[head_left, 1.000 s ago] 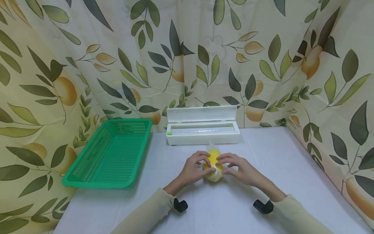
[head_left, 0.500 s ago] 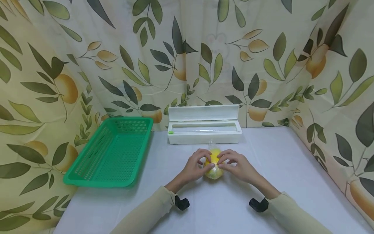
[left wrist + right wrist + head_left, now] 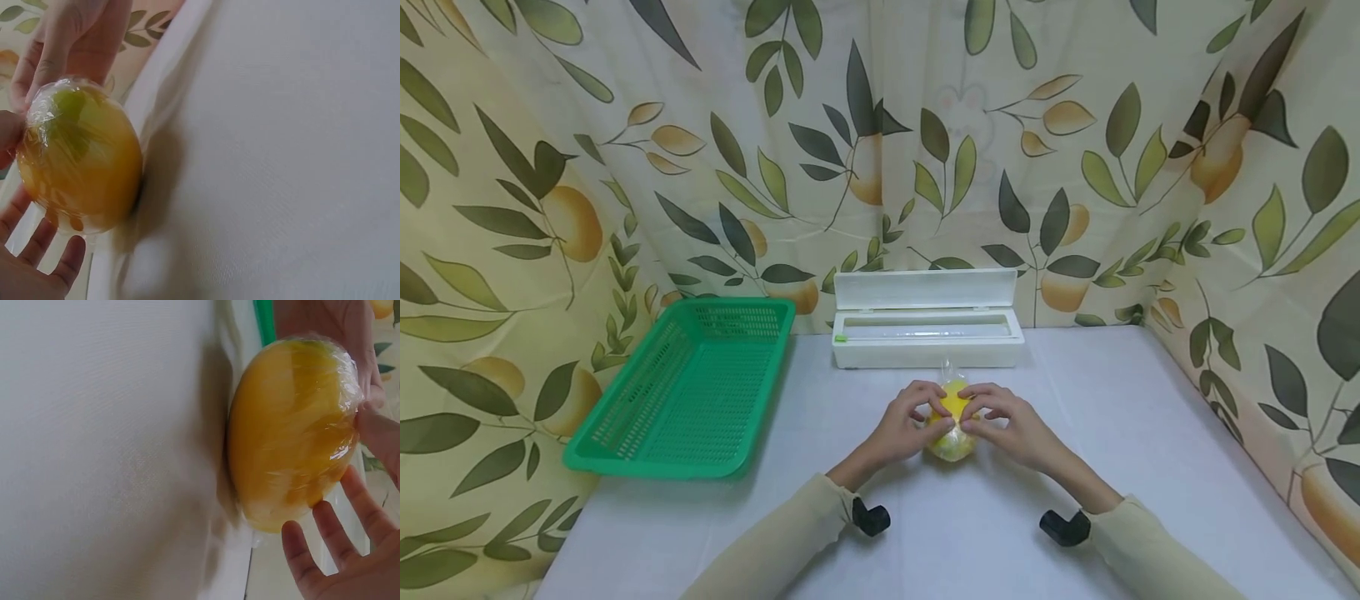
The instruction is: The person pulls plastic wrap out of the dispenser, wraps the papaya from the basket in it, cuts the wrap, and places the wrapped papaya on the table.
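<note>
A yellow mango (image 3: 953,446) with a green patch, wrapped in clear cling film, sits on the white cloth between both hands. My left hand (image 3: 906,425) holds its left side, thumb on top and fingers curved over the far part. Mirroring it, my right hand (image 3: 1011,421) grips the right side, its thumb tip close to the left one. A loose tail of cling film (image 3: 949,369) sticks out beyond the far end. Both wrist views show the film shiny and creased over the mango (image 3: 87,162), with spread fingers (image 3: 301,553) of the right hand along it.
Behind the mango stands a white cling film dispenser (image 3: 928,357) with its lid raised and a roll inside. A green perforated basket (image 3: 677,467) lies to the left. Leaf-patterned curtain (image 3: 1075,167) closes off the back and sides.
The right thumb has moved left and inward onto the mango, beside the left thumb. Both hands stay around the fruit, and the head view has shifted slightly.
</note>
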